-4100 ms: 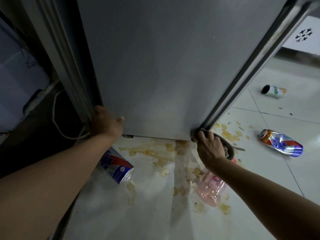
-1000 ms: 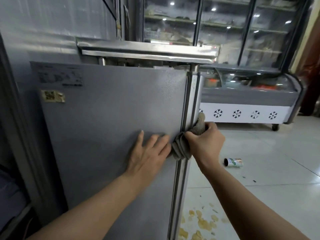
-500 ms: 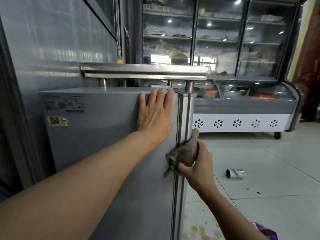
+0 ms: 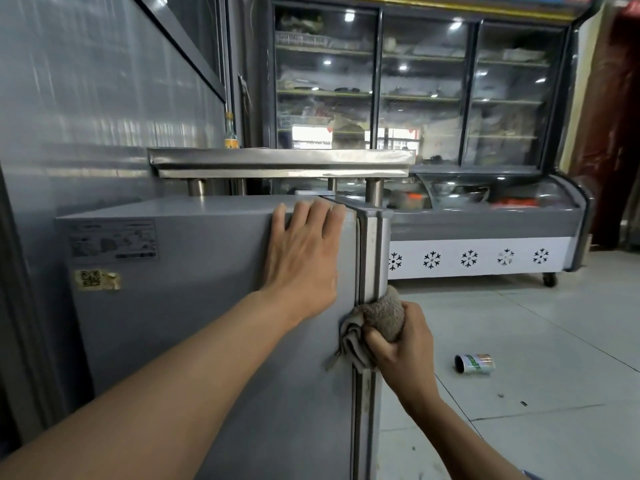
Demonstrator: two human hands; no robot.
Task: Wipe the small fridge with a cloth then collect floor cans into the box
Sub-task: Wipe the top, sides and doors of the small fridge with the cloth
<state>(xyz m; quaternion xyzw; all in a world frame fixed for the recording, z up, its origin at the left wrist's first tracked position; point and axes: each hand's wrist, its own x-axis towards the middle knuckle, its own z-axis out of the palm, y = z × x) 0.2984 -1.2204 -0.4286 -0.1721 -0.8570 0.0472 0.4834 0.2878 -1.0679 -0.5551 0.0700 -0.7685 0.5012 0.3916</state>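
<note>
The small grey fridge (image 4: 194,306) fills the left and middle of the head view, side panel toward me. My left hand (image 4: 304,258) lies flat on that panel near its top front corner, fingertips hooked over the top edge. My right hand (image 4: 401,344) grips a bunched grey-brown cloth (image 4: 381,317) and holds it against the fridge's front door seam, about a third of the way down. One can (image 4: 474,363) with a green label lies on its side on the tiled floor to the right. No box is in view.
A steel shelf (image 4: 280,162) on short posts stands just above the fridge top. A display freezer (image 4: 485,237) with snowflake marks and tall glass-door coolers (image 4: 415,84) line the back. Pale floor tiles (image 4: 554,393) stretch to the right.
Over the last second my left hand slid up the side panel to the top edge. My right hand with the cloth moved down the door seam. Earlier I was wiping at the fridge's base.
</note>
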